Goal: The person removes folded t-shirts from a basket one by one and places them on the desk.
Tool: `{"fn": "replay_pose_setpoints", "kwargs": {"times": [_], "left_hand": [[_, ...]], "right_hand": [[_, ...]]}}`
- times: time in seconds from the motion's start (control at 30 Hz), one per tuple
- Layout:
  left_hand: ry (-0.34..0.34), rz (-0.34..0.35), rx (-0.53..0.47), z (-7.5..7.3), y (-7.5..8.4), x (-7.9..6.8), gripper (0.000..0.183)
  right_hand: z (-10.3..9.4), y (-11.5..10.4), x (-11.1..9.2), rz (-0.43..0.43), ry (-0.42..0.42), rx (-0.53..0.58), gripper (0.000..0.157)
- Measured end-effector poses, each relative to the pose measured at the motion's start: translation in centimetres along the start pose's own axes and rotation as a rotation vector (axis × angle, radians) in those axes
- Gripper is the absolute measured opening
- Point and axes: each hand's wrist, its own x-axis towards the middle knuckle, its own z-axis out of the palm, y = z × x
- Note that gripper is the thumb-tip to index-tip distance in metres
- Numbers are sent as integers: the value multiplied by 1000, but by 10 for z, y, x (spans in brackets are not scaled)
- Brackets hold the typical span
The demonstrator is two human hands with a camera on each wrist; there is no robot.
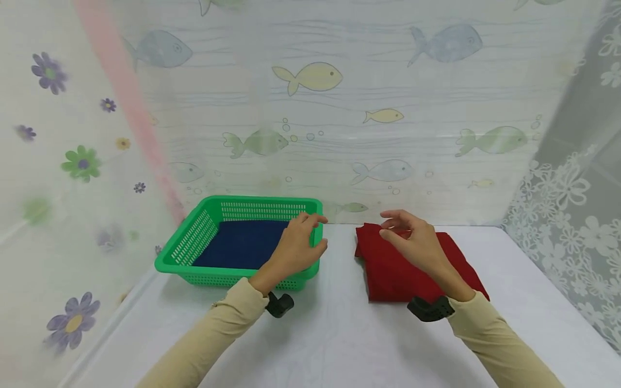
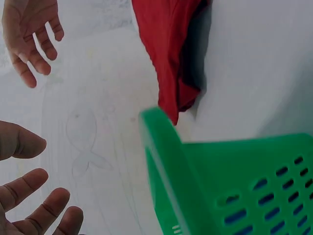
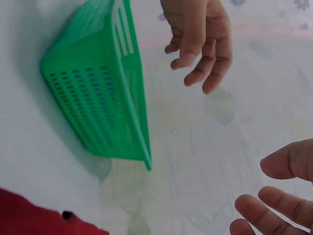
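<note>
A green slotted basket [image 1: 208, 215] stands on the white table with a folded dark blue cloth [image 1: 242, 243] lying flat inside it. My left hand [image 1: 297, 245] hovers over the basket's right rim, fingers loosely spread and holding nothing. To the right lies a folded red cloth [image 1: 402, 275]. Above its far end my right hand [image 1: 409, 234] hangs with relaxed, empty fingers. The left wrist view shows the basket rim [image 2: 166, 161], the red cloth [image 2: 168, 49] and my left fingers [image 2: 29, 196]. The right wrist view shows the basket [image 3: 98, 103] and a corner of the red cloth [image 3: 29, 215].
Thin curtains printed with fish and flowers close in the back [image 1: 339, 108], left and right sides. The white table [image 1: 339, 334] stretches toward me, its left edge [image 1: 111, 328] running near the basket.
</note>
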Motion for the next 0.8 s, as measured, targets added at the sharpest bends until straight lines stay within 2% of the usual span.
{"fn": "replay_pose_setpoints", "kwargs": {"times": [0.3,0.8], "left_hand": [[10,5,-114,-26,-21,-4,36],[17,-33,-87,-62,-42,-10,38]], "right_hand": [[12,-21,10,46,-44,133,33],[35,-42,24,142,-144,357,36]]}}
